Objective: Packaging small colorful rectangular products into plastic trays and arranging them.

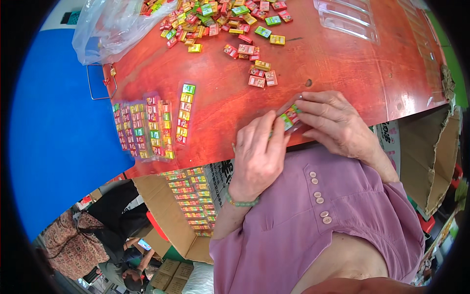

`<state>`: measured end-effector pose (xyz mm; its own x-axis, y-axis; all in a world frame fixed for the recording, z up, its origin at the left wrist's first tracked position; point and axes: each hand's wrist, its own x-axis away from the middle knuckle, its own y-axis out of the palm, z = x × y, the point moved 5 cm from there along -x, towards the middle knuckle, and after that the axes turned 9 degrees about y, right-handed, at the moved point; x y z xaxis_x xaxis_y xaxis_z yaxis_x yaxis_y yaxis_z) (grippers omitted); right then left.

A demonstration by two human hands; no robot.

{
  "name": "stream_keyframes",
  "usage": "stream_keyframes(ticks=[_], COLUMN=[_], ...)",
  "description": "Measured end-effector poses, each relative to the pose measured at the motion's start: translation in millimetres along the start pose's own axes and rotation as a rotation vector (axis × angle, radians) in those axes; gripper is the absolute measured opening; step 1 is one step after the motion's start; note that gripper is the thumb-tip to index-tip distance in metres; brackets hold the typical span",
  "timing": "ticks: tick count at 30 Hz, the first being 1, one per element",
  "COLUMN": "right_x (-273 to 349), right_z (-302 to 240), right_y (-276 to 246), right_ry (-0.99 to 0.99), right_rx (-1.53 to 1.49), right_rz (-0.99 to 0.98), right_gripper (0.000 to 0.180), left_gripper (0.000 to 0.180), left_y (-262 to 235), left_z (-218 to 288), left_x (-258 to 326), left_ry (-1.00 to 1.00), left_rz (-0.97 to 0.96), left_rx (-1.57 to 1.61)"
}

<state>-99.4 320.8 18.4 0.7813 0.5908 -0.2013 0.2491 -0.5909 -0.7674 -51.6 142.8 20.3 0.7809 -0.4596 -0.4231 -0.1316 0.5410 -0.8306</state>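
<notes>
Near the table's front edge, both hands meet on a clear plastic strip tray [290,117] with small red and green boxes in it. My left hand [259,152], with a green bead bracelet at its wrist, grips the near-left end; its fingers cover part of the tray. Bent over the other end are the fingers of my right hand [338,120], holding that side. What lies under the fingertips is hidden. Just beyond the hands lie a few loose small boxes [257,81]. A filled strip tray [185,115] rests to the left, beside a row of more filled trays [147,128].
A large pile of small boxes [220,22] lies at the back, next to a clear plastic bag [110,32]. Empty clear trays [348,18] sit back right. Below the table edge, a cardboard carton [159,208] holds stacked filled trays. Another person [134,277] is at lower left.
</notes>
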Motion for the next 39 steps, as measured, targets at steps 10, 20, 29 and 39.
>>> stream_keyframes(ticks=[10, 20, 29, 39], right_x=[-19, -17, -27, -200], right_z=[-11, -8, -12, -86], right_y=[15, 14, 6, 52], right_ry=[-0.058, -0.024, -0.006, -0.048], right_rx=[0.001, -0.015, -0.087, -0.234], right_rz=[-0.029, -0.041, -0.098, -0.283], right_gripper=[0.051, 0.041, 0.037, 0.055], left_gripper=[0.026, 0.025, 0.035, 0.07], left_y=[-48, -62, -67, -82], left_z=[-46, -96, -79, -81], left_x=[39, 33, 33, 115], left_ry=[-0.185, -0.255, -0.278, -0.757], left_rz=[0.146, 0.185, 0.252, 1.045], left_rx=[-0.272, -0.437, -0.442, 0.012])
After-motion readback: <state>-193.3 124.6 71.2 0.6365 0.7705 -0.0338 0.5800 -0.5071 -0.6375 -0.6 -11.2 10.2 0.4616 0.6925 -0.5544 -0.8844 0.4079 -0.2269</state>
